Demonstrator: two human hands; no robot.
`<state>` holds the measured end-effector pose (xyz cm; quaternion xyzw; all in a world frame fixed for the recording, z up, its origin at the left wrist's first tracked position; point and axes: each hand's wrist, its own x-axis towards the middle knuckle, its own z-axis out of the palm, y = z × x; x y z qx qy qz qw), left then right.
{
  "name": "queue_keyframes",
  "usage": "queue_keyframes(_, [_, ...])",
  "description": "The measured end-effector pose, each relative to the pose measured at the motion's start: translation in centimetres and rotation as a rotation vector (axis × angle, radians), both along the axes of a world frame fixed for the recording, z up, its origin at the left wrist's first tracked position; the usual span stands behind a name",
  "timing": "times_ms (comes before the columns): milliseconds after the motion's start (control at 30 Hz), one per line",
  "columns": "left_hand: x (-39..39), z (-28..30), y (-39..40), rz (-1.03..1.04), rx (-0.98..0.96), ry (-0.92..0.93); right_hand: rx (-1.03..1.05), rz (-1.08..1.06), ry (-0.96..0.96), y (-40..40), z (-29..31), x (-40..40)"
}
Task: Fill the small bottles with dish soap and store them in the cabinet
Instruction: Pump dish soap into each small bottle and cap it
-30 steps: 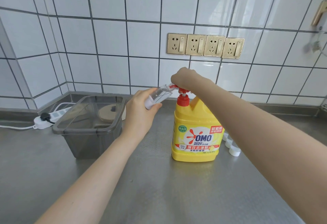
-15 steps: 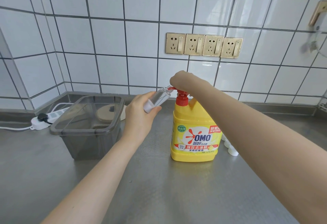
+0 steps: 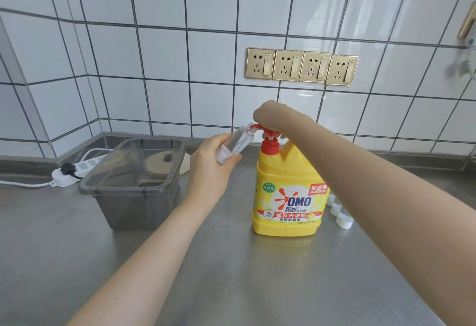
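A yellow dish soap jug (image 3: 288,197) with a red pump (image 3: 269,142) stands on the steel counter (image 3: 231,274). My right hand (image 3: 273,117) rests on top of the pump head, fingers curled over it. My left hand (image 3: 208,168) grips a small clear bottle (image 3: 238,141), tilted, with its open mouth at the red spout. Other small bottles with white caps (image 3: 341,216) lie behind the jug's right side, mostly hidden.
A grey translucent plastic bin (image 3: 134,184) stands left of the jug. Behind it lie a white power strip (image 3: 69,171) with a black plug and a round lid. Gold wall sockets (image 3: 301,69) sit on the tiled wall above.
The pump head has come up a little from its pressed-down position half a second ago. The small bottle stays at the spout.
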<state>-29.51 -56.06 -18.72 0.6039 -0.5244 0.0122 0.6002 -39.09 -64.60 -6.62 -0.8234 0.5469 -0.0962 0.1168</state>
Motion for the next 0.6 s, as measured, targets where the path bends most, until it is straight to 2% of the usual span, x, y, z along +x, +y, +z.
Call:
queue_keyframes(300, [-1.0, -0.8, -0.7, -0.081, 0.062, 0.196, 0.006, 0.003, -0.014, -0.8, 0.2, 0.1])
queue_keyframes(433, [-1.5, -0.4, -0.3, -0.126, 0.064, 0.271, -0.181, 0.005, -0.136, -1.5, 0.6, 0.0])
queue_keyframes(500, [-1.6, -0.4, 0.0, -0.139, 0.072, 0.294, -0.295, 0.010, -0.136, -1.5, 0.7, -0.2])
queue_keyframes(600, [-1.6, -0.6, 0.7, -0.143, 0.089, 0.317, -0.353, 0.010, -0.161, -1.5, 1.0, -0.2])
